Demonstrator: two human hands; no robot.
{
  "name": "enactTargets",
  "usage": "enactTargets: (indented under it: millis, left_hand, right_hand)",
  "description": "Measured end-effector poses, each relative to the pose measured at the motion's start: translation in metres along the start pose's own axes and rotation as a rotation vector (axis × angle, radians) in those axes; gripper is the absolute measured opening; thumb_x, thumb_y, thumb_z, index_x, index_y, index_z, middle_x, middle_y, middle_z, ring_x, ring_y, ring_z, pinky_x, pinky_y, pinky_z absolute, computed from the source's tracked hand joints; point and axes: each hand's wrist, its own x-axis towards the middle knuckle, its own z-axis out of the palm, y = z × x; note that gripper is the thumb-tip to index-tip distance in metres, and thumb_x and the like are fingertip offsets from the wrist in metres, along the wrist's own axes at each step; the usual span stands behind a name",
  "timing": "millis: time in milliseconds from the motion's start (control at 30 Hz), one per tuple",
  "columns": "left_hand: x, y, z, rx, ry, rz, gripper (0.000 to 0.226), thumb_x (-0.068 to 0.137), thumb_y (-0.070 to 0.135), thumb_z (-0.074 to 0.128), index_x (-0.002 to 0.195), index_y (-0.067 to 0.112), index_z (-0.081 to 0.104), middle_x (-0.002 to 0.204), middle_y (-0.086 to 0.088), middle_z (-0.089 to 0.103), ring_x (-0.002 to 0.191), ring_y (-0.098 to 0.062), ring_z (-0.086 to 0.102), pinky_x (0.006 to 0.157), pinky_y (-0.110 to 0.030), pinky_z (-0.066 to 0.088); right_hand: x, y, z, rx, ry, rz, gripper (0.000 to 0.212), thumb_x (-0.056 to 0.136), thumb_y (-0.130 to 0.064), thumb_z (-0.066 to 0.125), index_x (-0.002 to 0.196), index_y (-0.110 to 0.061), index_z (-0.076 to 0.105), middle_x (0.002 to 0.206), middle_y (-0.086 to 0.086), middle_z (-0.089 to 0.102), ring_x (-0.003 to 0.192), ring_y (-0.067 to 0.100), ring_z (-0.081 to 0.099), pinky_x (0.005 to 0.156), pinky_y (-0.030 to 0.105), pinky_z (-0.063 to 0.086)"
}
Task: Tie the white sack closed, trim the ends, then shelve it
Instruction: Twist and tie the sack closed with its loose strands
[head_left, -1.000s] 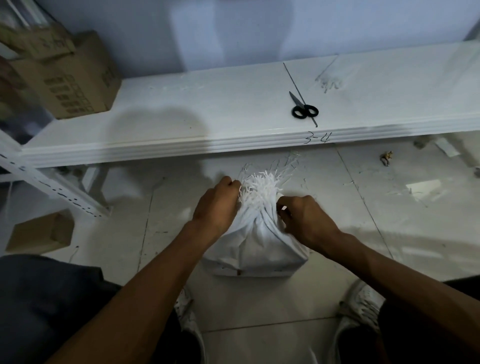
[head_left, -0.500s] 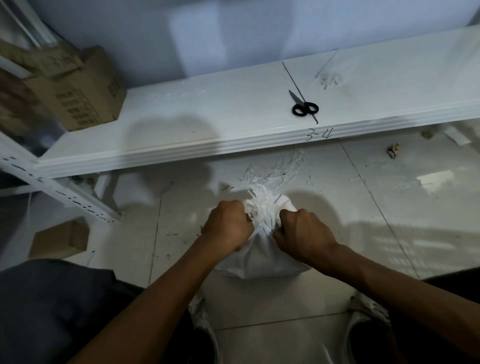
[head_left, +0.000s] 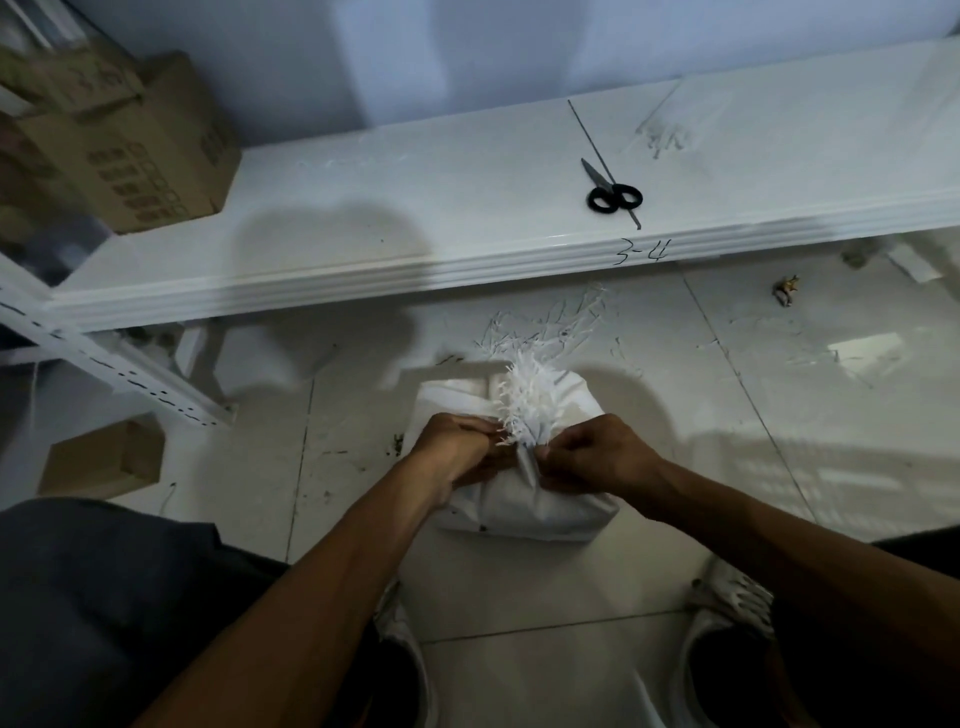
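Note:
A white woven sack (head_left: 524, 506) stands on the tiled floor between my feet, its mouth gathered into a frayed white tuft (head_left: 532, 402). My left hand (head_left: 457, 449) grips the gathered neck from the left. My right hand (head_left: 597, 457) pinches the neck from the right, fingers curled at the base of the tuft. Whether a tie runs around the neck is hidden by my fingers. Black-handled scissors (head_left: 610, 189) lie closed on the white shelf (head_left: 415, 208) beyond the sack.
A cardboard box (head_left: 119, 150) sits on the shelf's left end. Another small box (head_left: 101, 460) lies on the floor under the slotted rack upright (head_left: 119, 371). White fibre scraps (head_left: 550, 322) litter the floor before the shelf edge marked 3-4. My shoes (head_left: 727, 613) flank the sack.
Both hands closed in from the sides of the sack onto its neck, bunching the frayed top tighter. The sack now leans away from me, towards the shelf.

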Motion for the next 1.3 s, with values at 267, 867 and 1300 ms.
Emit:
enactTargets:
  millis: [267,867,1300]
  left_hand:
    - [0.001,0.000,0.001,-0.127,-0.129,-0.094,0.020,0.085,-0.004,0.064,0.084,0.015,0.072,0.090,-0.005,0.075,0.082,-0.017,0.072,0.071,-0.024,0.060]
    - [0.004,0.002,0.006,-0.106,0.009,-0.144,0.013,0.080,-0.001,0.070,0.079,0.012,0.067,0.067,-0.002,0.063,0.056,-0.010,0.057,0.040,-0.016,0.046]
    - [0.003,0.006,0.003,-0.063,-0.059,-0.128,0.015,0.083,0.000,0.069,0.095,0.006,0.073,0.073,-0.004,0.069,0.060,-0.008,0.062,0.056,-0.017,0.053]
  right_hand:
    - [0.006,0.000,0.003,0.061,-0.056,0.026,0.023,0.080,-0.010,0.077,0.091,0.010,0.074,0.074,0.016,0.067,0.059,0.014,0.058,0.052,0.015,0.052]
    - [0.012,0.010,0.020,0.275,-0.104,0.084,0.011,0.086,-0.007,0.068,0.079,0.000,0.072,0.073,0.014,0.070,0.052,0.006,0.069,0.056,0.017,0.059]
    - [0.008,0.009,0.023,0.437,-0.106,0.151,0.016,0.093,-0.006,0.059,0.079,-0.004,0.068,0.059,-0.001,0.074,0.053,0.005,0.070,0.052,0.015,0.057]
